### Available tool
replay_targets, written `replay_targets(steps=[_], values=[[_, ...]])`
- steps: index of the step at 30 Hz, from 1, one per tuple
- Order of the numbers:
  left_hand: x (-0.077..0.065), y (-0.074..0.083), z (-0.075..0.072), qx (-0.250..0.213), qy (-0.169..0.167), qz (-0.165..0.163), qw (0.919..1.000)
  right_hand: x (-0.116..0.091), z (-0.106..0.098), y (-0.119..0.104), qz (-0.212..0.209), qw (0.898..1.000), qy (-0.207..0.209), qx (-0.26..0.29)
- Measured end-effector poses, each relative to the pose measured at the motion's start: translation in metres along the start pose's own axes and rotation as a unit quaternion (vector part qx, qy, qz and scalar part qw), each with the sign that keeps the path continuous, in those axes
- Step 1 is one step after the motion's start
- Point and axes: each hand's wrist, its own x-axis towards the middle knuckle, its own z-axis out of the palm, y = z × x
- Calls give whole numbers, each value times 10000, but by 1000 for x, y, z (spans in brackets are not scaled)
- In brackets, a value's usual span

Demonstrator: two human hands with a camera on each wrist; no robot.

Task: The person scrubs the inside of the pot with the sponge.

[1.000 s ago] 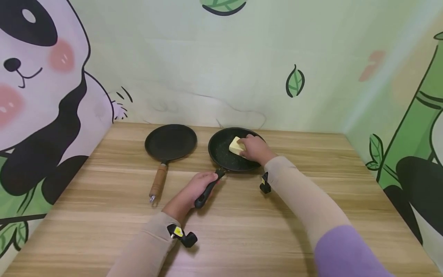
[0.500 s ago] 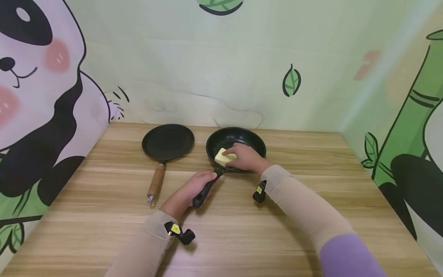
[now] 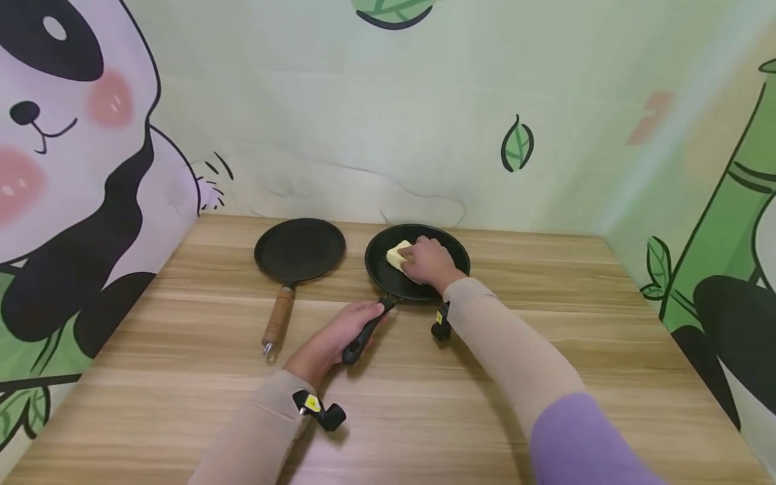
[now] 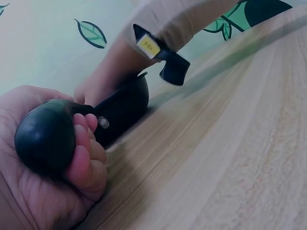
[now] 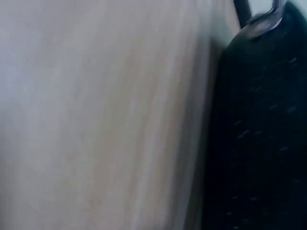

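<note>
Gripping the black pan handle (image 3: 362,335), the left hand (image 3: 339,330) has curled fingers; the right hand (image 3: 427,261) grasps a yellow sponge (image 3: 397,254) inside the frying pan (image 3: 448,244).

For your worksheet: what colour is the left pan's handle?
Light brown wood, clearest in the head view.

- A staged tabletop booth, not a real kitchen.
- Cartoon backdrop walls (image 3: 388,135) with a panda (image 3: 54,168), leaves and bamboo (image 3: 727,202) enclose three sides.
- A bare wooden table (image 3: 545,350) carries only two black pans (image 3: 300,250).
</note>
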Motion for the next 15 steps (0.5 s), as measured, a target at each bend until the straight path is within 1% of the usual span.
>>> replay_targets(steps=[2,4,6,7,8,9,12,14,15], values=[[0,0,0,30,43,-28,10000,-3,-1,-4,-583,9981,-130,121],[-1,0,0,45,65,-63,9999,-6,-1,-4,-1131,9929,-311,211],[-1,1,0,46,30,-67,10000,-8,-3,-1,-1436,9881,-480,268],[-1,1,0,52,-4,-65,10000,-8,-4,2,-1463,9875,-524,272],[-2,1,0,45,-40,-60,10000,-7,-5,6,-1369,9889,-524,249],[-2,2,0,25,-74,-75,9999,-6,-7,10,-1183,9913,-516,242],[-1,2,-1,9,-156,-43,9999,-1,-9,20,-449,9980,-434,91],[-1,2,-2,4,-170,-36,9998,1,-6,23,-48,9993,-359,-123],[-1,1,-3,7,-168,-34,9999,2,-5,23,65,9992,-334,-227]])
